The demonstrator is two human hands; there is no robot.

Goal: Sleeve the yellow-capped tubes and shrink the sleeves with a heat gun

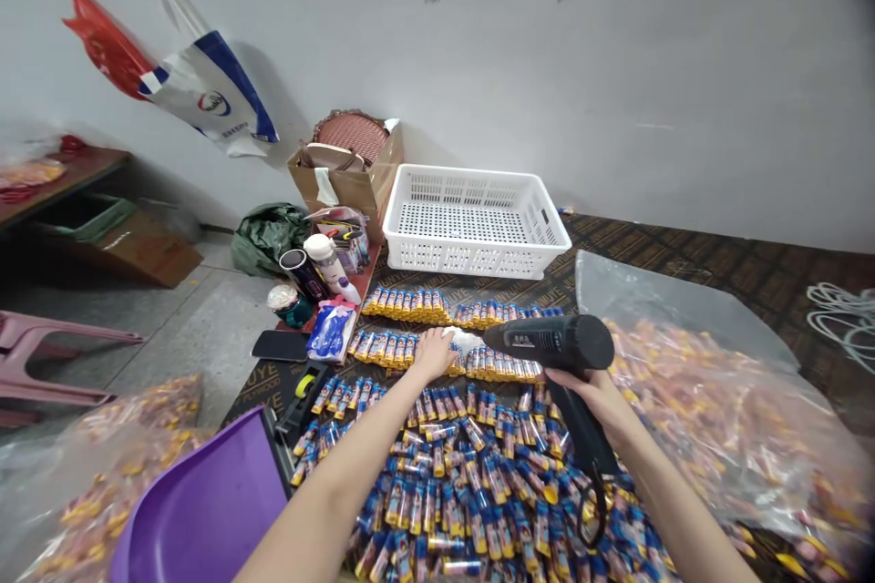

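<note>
My right hand (593,396) grips the handle of a black pistol-grip blower (547,342), with its narrow end pointing left and a loop strap hanging below. My left hand (436,352) lies over the rows of small tubes, its fingers closed at a white tissue-like piece (466,339) just in front of the blower's narrow end. Stacked rows of blue-and-yellow tubes (406,302) run left to right beneath and beyond both hands. Many loose tubes (465,474) of the same kind lie spread nearer to me, below my forearms.
Behind the rows stands a white plastic crate (478,260). Clear bags of small items (717,410) lie on the right. To the left are a purple dustpan-like scoop (205,501), a tape dispenser (302,396), a phone (279,346), a tissue pack (332,331), bottles (326,262) and a cardboard box (355,189).
</note>
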